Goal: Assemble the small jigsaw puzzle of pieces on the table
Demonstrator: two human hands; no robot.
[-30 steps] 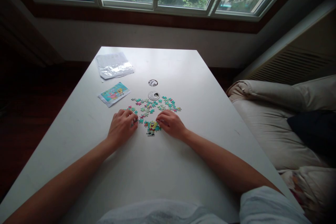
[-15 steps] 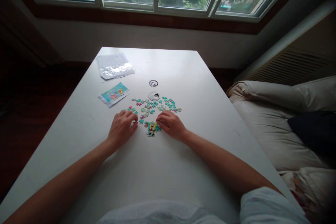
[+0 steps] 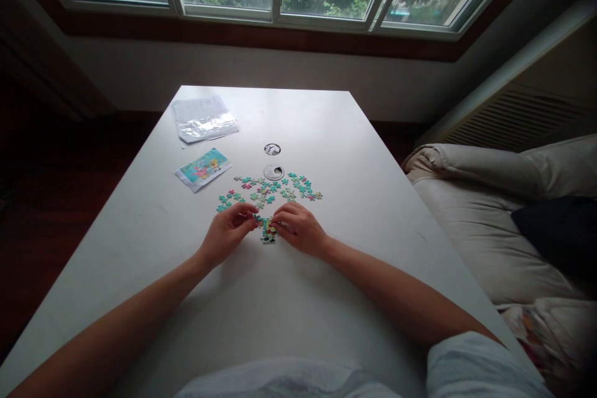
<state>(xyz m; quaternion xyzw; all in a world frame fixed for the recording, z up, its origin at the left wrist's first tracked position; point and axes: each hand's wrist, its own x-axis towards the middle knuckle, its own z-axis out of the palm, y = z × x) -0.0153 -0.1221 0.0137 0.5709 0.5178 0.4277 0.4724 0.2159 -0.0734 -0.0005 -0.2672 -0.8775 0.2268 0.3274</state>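
Observation:
Near the middle of the white table lies a small joined section of a jigsaw puzzle [image 3: 268, 236], showing part of a yellow cartoon figure. At its left edge my left hand [image 3: 232, 226] has thumb and index finger closed on a small teal puzzle piece [image 3: 257, 217]. My right hand [image 3: 301, 227] pinches at the section's upper right, its fingertips closed on a puzzle piece and covering part of the picture. Loose jigsaw pieces [image 3: 270, 186], mostly teal with some pink, are spread just beyond both hands. More teal pieces [image 3: 228, 199] lie beyond the left fingers.
A picture card [image 3: 204, 169] with cartoon figures lies at the left of the white table [image 3: 326, 137]. Behind it is a clear plastic bag [image 3: 205, 118] over paper. Two round fittings [image 3: 273, 172] are set in the tabletop. A cushioned sofa [image 3: 466, 217] stands at the right.
My left hand has moved right, from beside the loose pieces to the joined section's left edge. My right hand has shifted slightly left, covering more of the section.

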